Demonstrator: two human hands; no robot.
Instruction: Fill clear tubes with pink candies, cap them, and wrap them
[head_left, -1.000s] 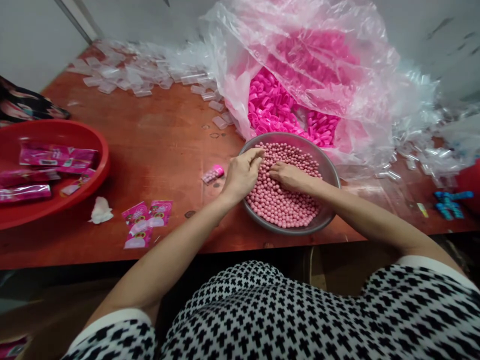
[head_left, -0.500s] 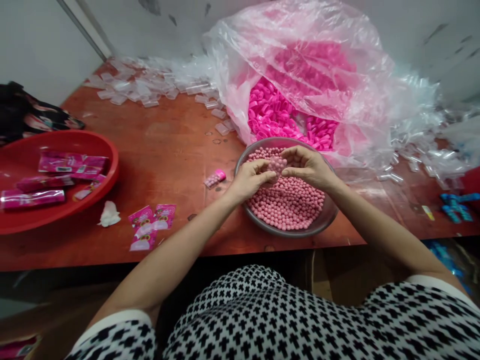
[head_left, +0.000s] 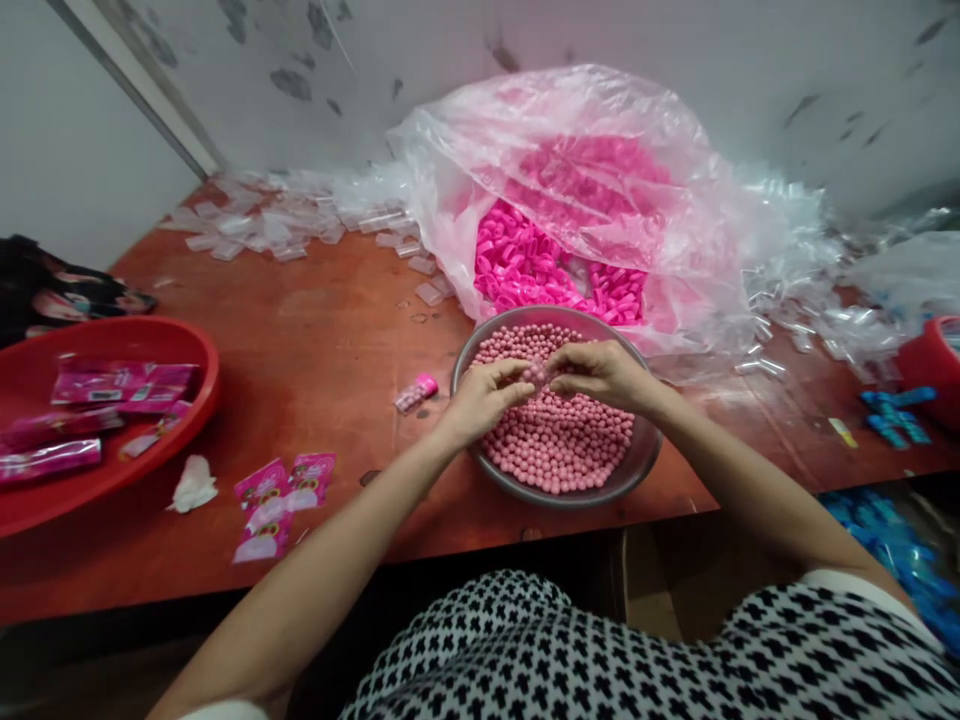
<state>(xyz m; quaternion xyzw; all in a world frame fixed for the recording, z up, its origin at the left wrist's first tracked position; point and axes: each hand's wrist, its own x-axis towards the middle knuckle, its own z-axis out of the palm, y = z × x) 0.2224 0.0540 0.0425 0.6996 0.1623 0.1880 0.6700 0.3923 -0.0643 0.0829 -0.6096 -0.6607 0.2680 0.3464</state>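
Left hand (head_left: 480, 400) has a small clear container (head_left: 536, 373) pinched between thumb and fingertips, pink beads showing in it; exact shape too small to make out. Right hand (head_left: 604, 376) has its fingertips at the container's other side, thumb and index a bit apart; can't tell if they're gripping or only touching. Container sits above the grey bowl (head_left: 643, 460), over loose pink beads (head_left: 559, 455) that fill most of it. Just left of bowl: a filled container with pink cap (head_left: 416, 393), lying on the red-brown table (head_left: 322, 330). Directly behind bowl: open clear plastic bag (head_left: 697, 270) full of pink caps (head_left: 517, 262). Clear plastic pieces (head_left: 255, 218) scattered to both sides of the bag. Further left: printed pink cards (head_left: 281, 505), crumpled white tissue (head_left: 193, 485), then red basin (head_left: 208, 385) holding shiny pink packets (head_left: 124, 383). Far right: blue pieces (head_left: 896, 415) near the table's front edge, beside a red container (head_left: 934, 365).
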